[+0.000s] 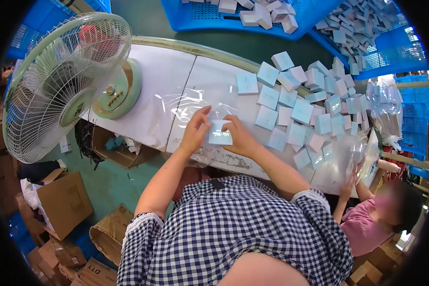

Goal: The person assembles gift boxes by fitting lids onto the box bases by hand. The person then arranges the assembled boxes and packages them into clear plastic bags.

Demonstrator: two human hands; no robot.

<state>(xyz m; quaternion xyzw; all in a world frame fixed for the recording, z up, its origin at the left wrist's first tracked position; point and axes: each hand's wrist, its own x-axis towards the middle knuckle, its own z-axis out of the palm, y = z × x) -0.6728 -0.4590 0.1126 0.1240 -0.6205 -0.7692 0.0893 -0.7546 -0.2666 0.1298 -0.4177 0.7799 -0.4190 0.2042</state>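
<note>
A small pale blue box [219, 133] with white lettering lies between my hands near the table's front edge. My left hand [195, 129] is at its left side, fingers bent, touching clear plastic film [198, 102] that spreads over the table around the box. From the right, my right hand [238, 136] has its thumb and fingers curled on the box's right edge. Many similar pale blue and white boxes [268, 97] lie in a loose pile to the right of my hands.
A green fan [71, 95] stands on the white table [162, 66] at left. Blue crates [195, 21] of boxes are behind. At right, a person in pink [362, 229] handles plastic. Cardboard boxes [66, 202] stand on the floor at lower left.
</note>
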